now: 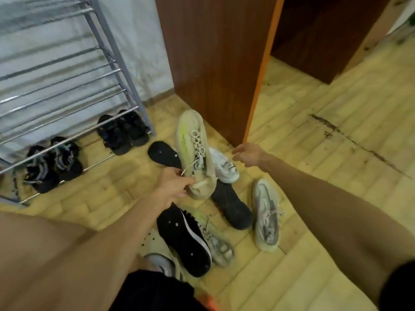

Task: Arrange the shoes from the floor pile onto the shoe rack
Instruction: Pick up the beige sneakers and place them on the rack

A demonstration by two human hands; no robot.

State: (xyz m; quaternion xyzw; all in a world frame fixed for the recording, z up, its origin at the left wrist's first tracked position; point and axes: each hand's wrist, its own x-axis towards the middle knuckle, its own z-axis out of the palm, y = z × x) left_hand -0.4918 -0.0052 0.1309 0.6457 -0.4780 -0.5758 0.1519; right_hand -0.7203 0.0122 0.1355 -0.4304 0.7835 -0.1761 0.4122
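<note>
My left hand grips the heel of a beige sneaker with a lime stripe and white laces, lifted above the floor pile with its toe pointing away. My right hand hovers open just right of it, above a white sneaker. Below lie a dark shoe, a grey sneaker, an upturned black-soled shoe and a pale laced sneaker. The metal shoe rack stands at the left, with two dark pairs on its bottom bars.
A black sole lies flat beside the pile. A brown wooden cabinet with an orange edge stands right behind the pile. Yellowish brick-patterned floor spreads to the right. Another grey shoe sits near my knee.
</note>
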